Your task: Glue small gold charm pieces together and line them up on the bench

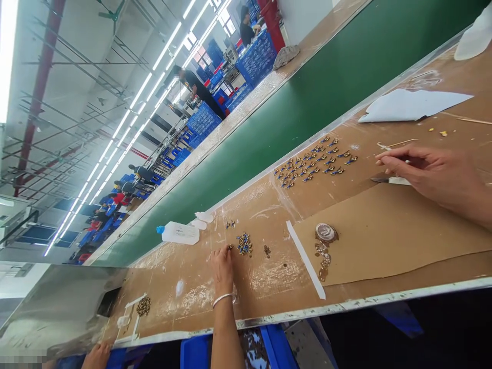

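Note:
My right hand (pixel 434 174) comes in from the right edge and rests on the brown cardboard-covered bench (pixel 384 246). Its fingers lie over a small white-handled tool (pixel 390 180) whose metal tip points left. Just left of the hand, several small blue-and-gold parts (pixel 313 161) are laid out in rows. My left hand is out of view. Further left, a co-worker's hand (pixel 222 266) with a white wristband touches a small heap of the same parts (pixel 244 243).
A green conveyor belt (pixel 307 97) runs behind the bench. On the bench lie a white squeeze bottle (pixel 179 233), white paper sheets (pixel 411 105), a glue-stained round lid (pixel 326 232) and a white strip (pixel 305 259). Another hand (pixel 96 356) shows bottom left. Blue crates and workers stand beyond.

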Demonstrator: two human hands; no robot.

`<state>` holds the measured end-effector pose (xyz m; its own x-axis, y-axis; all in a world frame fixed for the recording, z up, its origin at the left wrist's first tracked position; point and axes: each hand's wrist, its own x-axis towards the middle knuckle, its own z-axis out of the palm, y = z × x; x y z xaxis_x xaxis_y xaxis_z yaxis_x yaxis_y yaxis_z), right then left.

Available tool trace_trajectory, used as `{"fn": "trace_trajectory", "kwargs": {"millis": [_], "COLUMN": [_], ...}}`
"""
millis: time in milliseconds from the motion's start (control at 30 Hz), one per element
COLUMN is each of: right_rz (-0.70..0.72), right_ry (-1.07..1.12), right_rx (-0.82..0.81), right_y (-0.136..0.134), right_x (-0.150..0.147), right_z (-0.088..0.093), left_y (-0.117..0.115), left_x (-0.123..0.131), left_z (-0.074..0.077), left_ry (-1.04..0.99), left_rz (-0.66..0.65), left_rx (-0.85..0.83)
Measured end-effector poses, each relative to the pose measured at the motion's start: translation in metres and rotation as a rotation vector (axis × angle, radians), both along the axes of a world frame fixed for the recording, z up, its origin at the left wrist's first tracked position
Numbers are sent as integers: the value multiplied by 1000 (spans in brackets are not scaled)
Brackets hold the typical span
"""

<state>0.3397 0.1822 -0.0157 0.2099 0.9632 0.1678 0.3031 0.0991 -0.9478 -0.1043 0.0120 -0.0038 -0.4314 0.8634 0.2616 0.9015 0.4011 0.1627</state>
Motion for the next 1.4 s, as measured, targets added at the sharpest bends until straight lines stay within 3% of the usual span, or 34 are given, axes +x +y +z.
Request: {"fn": "trace_trajectory", "kwargs": {"millis": [367,767,900,1100,1400], "right_rz": [14,6,16,75,145], "right_ry": [16,13,-18,0,18], "right_rx": [7,-26,12,64,126], "right_y": [3,2,3,0,-4], "right_x": [0,-2,-1,-1,3], "right_z": [1,4,3,9,13], "left_y": [1,-5,-15,-27,-21], "left_x": [-1,1,22,74,142], "left_z": [-5,4,15,29,42], "left_ry": [-103,-504,-573,-671,-820], "left_rz": [39,207,214,182,65], "left_rx": [58,166,249,288,341]}}
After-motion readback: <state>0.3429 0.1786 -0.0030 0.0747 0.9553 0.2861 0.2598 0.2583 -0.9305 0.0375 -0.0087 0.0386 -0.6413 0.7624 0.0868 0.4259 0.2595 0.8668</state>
